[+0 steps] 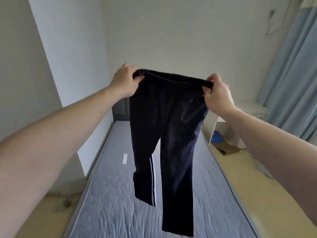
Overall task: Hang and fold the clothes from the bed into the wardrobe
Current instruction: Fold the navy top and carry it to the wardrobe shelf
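A pair of dark navy track trousers [169, 127] with white side stripes hangs in the air over the bed [109, 200]. My left hand [126, 82] grips the left end of the elastic waistband. My right hand [217, 93] pinches the right end. The waistband is stretched between both hands at about chest height. Both legs dangle straight down; the left leg is twisted so its stripes show. The wardrobe is not in view.
The bed has a bare grey-blue mattress with a small white label [124, 158]. A white shelf unit [217, 124] with a blue item stands right of the bed, near blue curtains [291, 83]. A wire hanger [272, 24] hangs on the far wall. Wooden floor lies on both sides.
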`<state>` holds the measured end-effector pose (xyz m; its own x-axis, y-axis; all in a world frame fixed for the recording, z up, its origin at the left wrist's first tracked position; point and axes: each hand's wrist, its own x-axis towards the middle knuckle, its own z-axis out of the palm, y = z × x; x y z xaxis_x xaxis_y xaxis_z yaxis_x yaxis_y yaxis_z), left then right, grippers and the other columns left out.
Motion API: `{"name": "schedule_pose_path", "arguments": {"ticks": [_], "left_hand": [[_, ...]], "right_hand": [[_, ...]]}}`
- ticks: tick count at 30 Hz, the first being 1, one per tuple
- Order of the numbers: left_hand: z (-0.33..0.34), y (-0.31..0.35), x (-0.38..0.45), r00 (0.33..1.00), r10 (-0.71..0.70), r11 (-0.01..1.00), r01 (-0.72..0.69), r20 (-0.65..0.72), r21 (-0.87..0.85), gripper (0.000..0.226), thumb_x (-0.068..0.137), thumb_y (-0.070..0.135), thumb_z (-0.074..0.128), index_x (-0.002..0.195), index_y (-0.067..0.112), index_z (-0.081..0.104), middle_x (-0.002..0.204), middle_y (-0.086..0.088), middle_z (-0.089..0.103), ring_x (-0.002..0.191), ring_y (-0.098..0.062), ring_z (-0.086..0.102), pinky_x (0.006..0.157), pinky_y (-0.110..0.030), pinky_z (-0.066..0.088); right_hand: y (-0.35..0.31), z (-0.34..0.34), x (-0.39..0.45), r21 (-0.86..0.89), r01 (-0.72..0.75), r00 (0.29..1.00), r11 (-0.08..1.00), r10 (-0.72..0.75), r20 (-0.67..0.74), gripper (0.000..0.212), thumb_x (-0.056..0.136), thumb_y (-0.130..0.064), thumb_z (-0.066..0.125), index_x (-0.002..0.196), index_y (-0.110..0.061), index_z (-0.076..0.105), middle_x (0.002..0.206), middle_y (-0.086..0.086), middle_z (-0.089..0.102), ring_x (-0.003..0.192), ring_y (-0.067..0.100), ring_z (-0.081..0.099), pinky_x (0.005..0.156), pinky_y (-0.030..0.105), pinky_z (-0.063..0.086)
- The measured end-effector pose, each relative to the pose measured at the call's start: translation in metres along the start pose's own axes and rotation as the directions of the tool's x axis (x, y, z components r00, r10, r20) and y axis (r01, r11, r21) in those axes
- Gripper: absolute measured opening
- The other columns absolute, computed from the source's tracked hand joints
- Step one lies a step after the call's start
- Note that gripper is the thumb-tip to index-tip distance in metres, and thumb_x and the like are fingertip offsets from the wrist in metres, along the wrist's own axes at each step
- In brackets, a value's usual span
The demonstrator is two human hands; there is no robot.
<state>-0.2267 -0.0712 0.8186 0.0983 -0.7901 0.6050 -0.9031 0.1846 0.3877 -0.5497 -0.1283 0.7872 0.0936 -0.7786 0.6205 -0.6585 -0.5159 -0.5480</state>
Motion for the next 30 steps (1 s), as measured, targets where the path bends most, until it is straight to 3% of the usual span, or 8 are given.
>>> {"name": "schedule_pose_path", "arguments": {"ticks": [3, 8, 12, 15, 20, 24, 28, 30], "left_hand": [[-0.016, 0.012, 0.007, 0.997, 0.062, 0.998, -0.063, -0.044, -0.014, 0.021, 0.101, 0.030, 0.060, 0.104, 0.011, 0.069, 0.102, -0.008, 0.047, 0.095, -0.024, 0.051, 0.087, -0.031, 0.040], [-0.001, 0.017, -0.026, 0.990, 0.133, 0.989, -0.135, -0.039, -0.059, 0.024, 0.099, 0.026, 0.065, 0.118, 0.014, 0.072, 0.102, -0.003, 0.049, 0.089, -0.018, 0.050, 0.085, -0.027, 0.040], [0.047, -0.010, -0.100, 0.990, 0.117, 0.989, -0.109, 0.080, -0.102, 0.018, 0.096, 0.022, 0.069, 0.110, 0.012, 0.073, 0.103, -0.001, 0.054, 0.086, -0.018, 0.055, 0.084, -0.031, 0.046], [0.101, -0.042, -0.176, 0.959, 0.046, 0.993, -0.012, 0.278, -0.121, 0.011, 0.095, 0.018, 0.071, 0.104, 0.012, 0.073, 0.101, 0.001, 0.054, 0.087, -0.019, 0.058, 0.078, -0.029, 0.044], [0.210, -0.095, -0.320, 0.795, -0.133, 0.984, 0.176, 0.592, -0.016, 0.009, 0.094, 0.026, 0.071, 0.103, 0.027, 0.072, 0.096, 0.014, 0.047, 0.076, -0.009, 0.055, 0.071, -0.028, 0.043], [0.293, -0.127, -0.439, 0.598, -0.255, 0.950, 0.302, 0.760, 0.081, 0.010, 0.096, 0.036, 0.067, 0.094, 0.026, 0.069, 0.094, 0.016, 0.041, 0.074, -0.010, 0.056, 0.071, -0.031, 0.048], [0.354, -0.142, -0.538, 0.439, -0.291, 0.929, 0.344, 0.850, 0.140, 0.022, 0.098, 0.039, 0.064, 0.080, 0.026, 0.059, 0.094, 0.012, 0.041, 0.070, -0.008, 0.050, 0.063, -0.025, 0.033], [0.378, -0.145, -0.577, 0.371, -0.294, 0.922, 0.354, 0.881, 0.158, 0.020, 0.098, 0.038, 0.065, 0.082, 0.027, 0.063, 0.094, 0.012, 0.041, 0.069, -0.006, 0.046, 0.066, -0.023, 0.034]], "right_hand": [[-0.007, -0.019, 0.003, 0.023, 0.072, 0.996, 0.997, -0.070, -0.051, 0.011, 0.099, -0.019, 0.052, 0.107, -0.022, 0.045, 0.086, 0.000, 0.061, 0.075, 0.018, 0.056, 0.064, 0.031, 0.041], [0.008, -0.023, -0.034, 0.078, 0.071, 0.997, 0.994, -0.069, -0.029, 0.015, 0.099, -0.017, 0.055, 0.103, -0.027, 0.045, 0.083, -0.009, 0.060, 0.071, 0.010, 0.057, 0.061, 0.025, 0.045], [0.048, -0.002, -0.106, 0.115, 0.003, 0.992, 0.993, -0.017, 0.121, 0.030, 0.098, -0.013, 0.059, 0.095, -0.040, 0.045, 0.095, -0.018, 0.066, 0.083, 0.000, 0.064, 0.068, 0.021, 0.051], [0.091, 0.031, -0.177, 0.062, -0.101, 0.946, 0.993, 0.077, 0.315, 0.031, 0.096, -0.011, 0.062, 0.095, -0.039, 0.048, 0.098, -0.016, 0.067, 0.088, 0.005, 0.066, 0.076, 0.030, 0.058], [0.170, 0.103, -0.307, -0.094, -0.238, 0.733, 0.967, 0.243, 0.635, 0.027, 0.095, -0.013, 0.061, 0.092, -0.036, 0.046, 0.089, -0.014, 0.063, 0.081, 0.009, 0.062, 0.076, 0.044, 0.055], [0.232, 0.159, -0.408, -0.216, -0.339, 0.529, 0.916, 0.375, 0.761, 0.021, 0.086, -0.017, 0.056, 0.085, -0.032, 0.043, 0.080, -0.010, 0.058, 0.077, 0.013, 0.053, 0.074, 0.037, 0.051], [0.284, 0.199, -0.502, -0.344, -0.371, 0.286, 0.863, 0.459, 0.841, 0.020, 0.082, -0.013, 0.050, 0.083, -0.030, 0.040, 0.081, -0.006, 0.057, 0.074, 0.014, 0.049, 0.065, 0.030, 0.043], [0.303, 0.214, -0.545, -0.403, -0.351, 0.167, 0.845, 0.480, 0.861, 0.019, 0.081, -0.010, 0.047, 0.083, -0.028, 0.039, 0.083, -0.006, 0.056, 0.073, 0.013, 0.045, 0.063, 0.029, 0.038]]}}
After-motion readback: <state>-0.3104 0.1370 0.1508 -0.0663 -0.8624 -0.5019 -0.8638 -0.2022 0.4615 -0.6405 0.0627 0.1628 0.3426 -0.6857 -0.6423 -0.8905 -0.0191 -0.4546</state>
